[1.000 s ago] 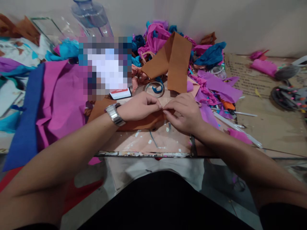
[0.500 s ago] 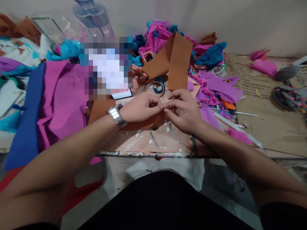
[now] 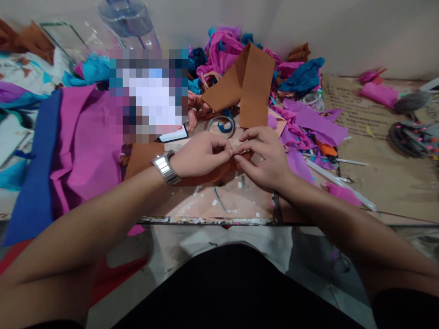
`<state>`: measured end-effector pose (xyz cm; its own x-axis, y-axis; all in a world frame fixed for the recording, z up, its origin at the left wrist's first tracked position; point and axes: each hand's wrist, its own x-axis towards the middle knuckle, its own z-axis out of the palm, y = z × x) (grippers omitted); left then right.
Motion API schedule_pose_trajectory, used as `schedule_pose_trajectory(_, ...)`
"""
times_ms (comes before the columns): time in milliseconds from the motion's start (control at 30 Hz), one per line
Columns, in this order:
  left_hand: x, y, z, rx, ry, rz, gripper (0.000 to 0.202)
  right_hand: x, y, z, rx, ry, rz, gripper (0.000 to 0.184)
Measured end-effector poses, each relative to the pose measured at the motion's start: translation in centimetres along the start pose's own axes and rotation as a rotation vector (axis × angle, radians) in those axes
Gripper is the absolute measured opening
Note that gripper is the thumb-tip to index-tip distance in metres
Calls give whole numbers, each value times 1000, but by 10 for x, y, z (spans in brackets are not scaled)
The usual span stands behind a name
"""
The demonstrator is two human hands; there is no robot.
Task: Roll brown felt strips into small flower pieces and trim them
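My left hand [image 3: 202, 155], with a metal watch [image 3: 165, 167] on its wrist, is closed in a pinch at the edge of a strip of brown crepe paper [image 3: 146, 155]. Fingertip to fingertip with it, my right hand [image 3: 264, 157] pinches the same edge between thumb and forefinger, its other fingers bent. Part of the strip lies beneath my left hand and is hidden there. Just beyond my hands are a roll of clear tape [image 3: 207, 125] and a folded length of brown crepe paper [image 3: 255, 87].
Pink crepe paper [image 3: 87, 151] and a blue sheet [image 3: 34, 169] hang over the table edge at left. Behind stand a phone [image 3: 174, 133], partly blurred out, and a water bottle [image 3: 128, 23]. At right are white sticks [image 3: 343, 186], cardboard [image 3: 370, 173] and a pincushion [image 3: 408, 139].
Both hands keep their pinch at nearly the same spot, with only a tiny finger shift. The whole view has moved slightly.
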<state>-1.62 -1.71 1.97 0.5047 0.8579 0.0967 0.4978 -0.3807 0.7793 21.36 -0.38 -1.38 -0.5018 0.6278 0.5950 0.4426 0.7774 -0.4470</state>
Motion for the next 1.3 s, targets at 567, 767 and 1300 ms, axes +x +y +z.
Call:
schedule_pose_trajectory(567,1,-3,-20,69,-156,22,24,0,-7,-5,-50,-26,8,10)
schedule_pose_trajectory(767,3,-3,-23,136,-166,-10,33,-2,-4,-4,-49,-54,-48,14)
schedule_pose_trajectory(1300,2,-2,-22,198,-269,30,24,-3,-4,-3,-31,-106,-23,11)
